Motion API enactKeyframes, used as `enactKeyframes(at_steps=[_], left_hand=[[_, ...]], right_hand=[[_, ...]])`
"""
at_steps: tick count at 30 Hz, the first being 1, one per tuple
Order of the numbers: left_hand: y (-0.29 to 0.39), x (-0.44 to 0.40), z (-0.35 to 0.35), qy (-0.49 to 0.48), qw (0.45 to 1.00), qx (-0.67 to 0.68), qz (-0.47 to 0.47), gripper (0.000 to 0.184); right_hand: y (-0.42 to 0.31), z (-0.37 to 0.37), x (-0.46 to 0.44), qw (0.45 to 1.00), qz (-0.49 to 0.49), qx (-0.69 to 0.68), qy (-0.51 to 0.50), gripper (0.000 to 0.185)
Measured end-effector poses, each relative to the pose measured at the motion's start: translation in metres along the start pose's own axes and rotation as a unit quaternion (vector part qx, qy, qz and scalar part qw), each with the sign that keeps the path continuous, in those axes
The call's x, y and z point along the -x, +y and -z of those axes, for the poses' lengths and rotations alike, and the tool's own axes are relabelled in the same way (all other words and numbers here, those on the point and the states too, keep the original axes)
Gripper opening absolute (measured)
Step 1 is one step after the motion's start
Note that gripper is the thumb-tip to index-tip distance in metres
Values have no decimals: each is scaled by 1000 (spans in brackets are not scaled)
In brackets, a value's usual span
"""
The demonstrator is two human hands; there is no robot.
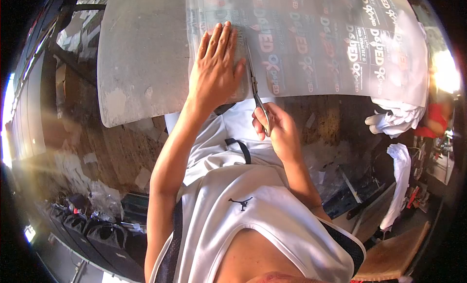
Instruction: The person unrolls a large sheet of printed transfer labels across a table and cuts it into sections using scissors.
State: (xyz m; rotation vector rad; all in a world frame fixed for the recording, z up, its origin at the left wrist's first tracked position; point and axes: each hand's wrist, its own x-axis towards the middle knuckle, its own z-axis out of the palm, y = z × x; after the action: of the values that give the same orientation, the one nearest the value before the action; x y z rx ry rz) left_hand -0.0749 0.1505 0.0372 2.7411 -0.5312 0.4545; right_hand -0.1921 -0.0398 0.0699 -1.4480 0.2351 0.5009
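A translucent plastic sheet (311, 78) printed with rows of repeated lettering lies over the right part of a grey tabletop (141, 59). My left hand (216, 66) rests flat on the sheet near its left side, fingers stretched forward and thumb apart. Just right of it, my right hand (279, 129) grips a pair of scissors (255, 88) at the table's front edge. The scissors' handles are partly hidden by my fingers, and the long blades point away from me along the sheet. Whether both blades are around the film I cannot make out.
White crumpled material (399, 117) hangs at the table's right front corner. A white strip (396, 181) hangs lower right, near a wooden board (394, 254). Paper scraps lie on the brown floor (121, 161). Dark items (102, 234) stand at lower left. A red-clothed person (435, 120) appears far right.
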Motion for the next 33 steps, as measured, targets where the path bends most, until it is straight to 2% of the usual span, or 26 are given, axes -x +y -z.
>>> enactKeyframes(at_steps=[5,7,25,33], left_hand=[[0,-1,4,-3,1000,31,-1,67],[1,-1,4,-6,1000,30,2,67],[4,-4,9,-21,999,34,17,68],[4,-6,13,-26,998,49,18,71]], right_hand=[[-6,0,-9,1000,5,-4,3,28],[-8,-2,-11,1000,9,-13,10,36],[-34,-3,-31,1000,4,26,17,34],[-40,-4,-42,1000,8,-6,17,32]])
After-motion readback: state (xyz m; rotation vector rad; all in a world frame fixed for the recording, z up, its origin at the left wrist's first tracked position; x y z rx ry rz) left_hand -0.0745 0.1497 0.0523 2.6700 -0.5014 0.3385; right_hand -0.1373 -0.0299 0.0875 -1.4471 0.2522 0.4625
